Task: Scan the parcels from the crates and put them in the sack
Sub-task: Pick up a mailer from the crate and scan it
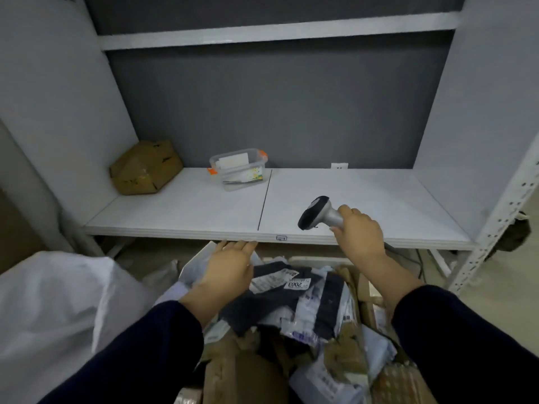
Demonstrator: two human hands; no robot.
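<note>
My right hand (358,233) grips the handle of a grey and black barcode scanner (316,212) above the front edge of the white shelf, its head pointing left and down. My left hand (230,265) hovers flat, fingers straight, over the pile of parcels (291,301) below the shelf. The pile holds dark and pale mailer bags with white labels, one marked 2003 (294,284), and brown padded packets. A white sack (55,310) bulges at the lower left.
The white shelf (186,208) carries a crumpled brown parcel (145,167) at the back left and a clear plastic box with orange clips (237,169). A perforated metal upright (495,225) stands on the right. Grey wall behind.
</note>
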